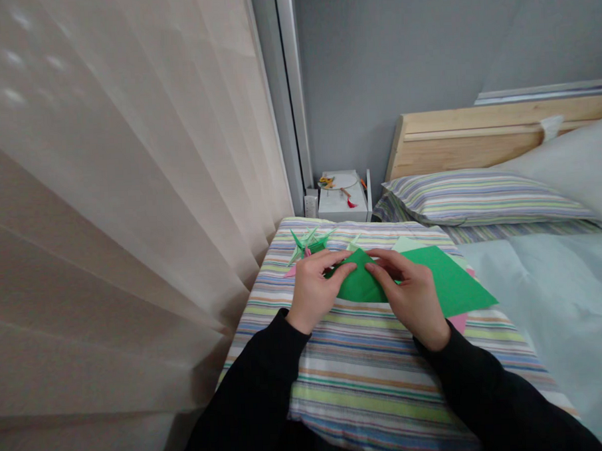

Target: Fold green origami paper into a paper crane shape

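Left hand (314, 291) and right hand (411, 297) close together, almost touching, both on a green paper (358, 284) lying on a striped bedcover (368, 382). Left fingers (340, 260) lightly curled, tips pinching the paper's upper fold; right fingers (382, 265) bent the same way, holding near the peak of the fold. Neither hand spread wide; thumbs hard to make out. Paper in the middle a darker green triangle, with a brighter green part running out past the right hand, flat on the cover; one sheet or two, impossible to tell. Just beyond the left hand, a spiky green origami figure (306, 242) with a little pink beneath it. Pale green paper (409, 244) and pink paper (457, 322) partly under the green. Black sleeves (258, 380) on both forearms. Farther off, a striped pillow (479, 198), a wooden headboard (501, 130) and a white box (343, 207); along the left, a pale curtain (105, 194).
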The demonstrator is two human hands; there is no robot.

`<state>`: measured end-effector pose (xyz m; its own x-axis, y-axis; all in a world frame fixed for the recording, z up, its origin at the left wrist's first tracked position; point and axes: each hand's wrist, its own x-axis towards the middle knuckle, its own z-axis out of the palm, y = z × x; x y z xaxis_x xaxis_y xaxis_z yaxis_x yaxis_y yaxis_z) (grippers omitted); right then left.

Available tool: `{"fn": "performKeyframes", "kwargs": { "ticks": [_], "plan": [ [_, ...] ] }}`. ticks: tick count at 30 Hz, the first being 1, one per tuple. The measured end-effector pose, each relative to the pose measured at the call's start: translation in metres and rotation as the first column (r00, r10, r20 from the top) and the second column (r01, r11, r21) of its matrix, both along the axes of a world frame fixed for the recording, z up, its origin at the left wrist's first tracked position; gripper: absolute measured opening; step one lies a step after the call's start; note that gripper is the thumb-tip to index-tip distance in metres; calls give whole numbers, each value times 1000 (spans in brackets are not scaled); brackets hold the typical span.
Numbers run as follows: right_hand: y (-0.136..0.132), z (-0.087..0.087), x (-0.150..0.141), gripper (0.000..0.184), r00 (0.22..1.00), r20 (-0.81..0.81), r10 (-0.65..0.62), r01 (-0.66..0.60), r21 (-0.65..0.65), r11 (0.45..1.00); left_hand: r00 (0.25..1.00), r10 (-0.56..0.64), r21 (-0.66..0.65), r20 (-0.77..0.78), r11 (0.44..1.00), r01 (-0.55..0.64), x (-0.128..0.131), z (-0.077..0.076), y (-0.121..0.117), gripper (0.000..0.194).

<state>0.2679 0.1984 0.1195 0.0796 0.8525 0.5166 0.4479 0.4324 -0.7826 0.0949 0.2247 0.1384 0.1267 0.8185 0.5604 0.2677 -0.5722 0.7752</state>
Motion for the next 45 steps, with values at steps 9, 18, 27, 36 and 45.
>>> {"fn": "performKeyframes", "kwargs": {
  "ticks": [9,18,27,36,45],
  "plan": [
    [-2,4,-2,23,995,-92,-39,40,15,999,996,-79,-30,32,996,80,-1,-3,3,16],
    [2,2,0,19,983,-179,37,-69,-173,982,984,-122,-130,-127,986,106,-1,-5,2,23],
    [7,6,9,26,968,-218,-121,74,-214,974,996,82,-258,-31,962,-87,-9,-7,11,15],
    [7,9,6,29,906,-422,-25,-54,-174,983,707,81,-341,703,910,235,-13,11,7,68],
    [-1,17,-3,36,842,-538,28,-166,-210,963,800,-149,-360,582,835,417,1,3,-2,44]
  ]
}}
